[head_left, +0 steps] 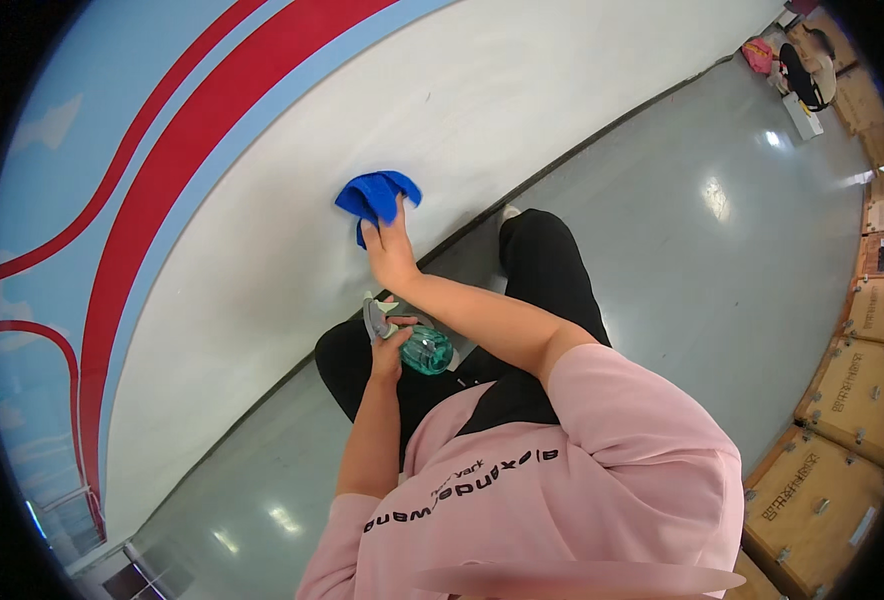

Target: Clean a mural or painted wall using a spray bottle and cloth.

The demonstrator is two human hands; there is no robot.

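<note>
bottle (425,349) half behind left hand (386,350)

A white wall (292,200) with curving red and pale blue stripes (177,150) meets a glossy grey floor (702,260). Wooden crates (852,400) line the right side (bags (759,55) lie farther back).
</note>
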